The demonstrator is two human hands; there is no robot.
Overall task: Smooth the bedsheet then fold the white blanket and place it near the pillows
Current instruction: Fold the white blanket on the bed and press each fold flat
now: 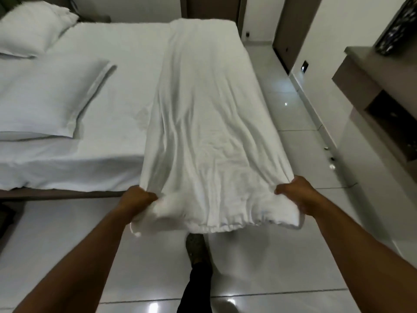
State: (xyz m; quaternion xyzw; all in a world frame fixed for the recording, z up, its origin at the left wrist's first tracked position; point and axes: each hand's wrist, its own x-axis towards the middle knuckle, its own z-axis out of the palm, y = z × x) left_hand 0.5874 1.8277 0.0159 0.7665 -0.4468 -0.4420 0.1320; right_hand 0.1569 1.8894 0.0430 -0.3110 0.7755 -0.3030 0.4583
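Both hands are gripping the near end of the long, wrinkled white fabric blanket. The left hand is curling its fingers tightly around the near left corner, bunching the cloth, and the right hand is pinching the near right corner, thumb on top. The blanket is lying as a narrow folded strip along the right side of the bed, its far end reaching the bed's far edge and its near end hanging off the mattress in the hands' grip. To its left, the smooth white bedsheet is lying bare. Two white rectangular pillows are resting well apart from the blanket. A dark shoe is standing on the glossy white tiled floor under the blanket's edge.
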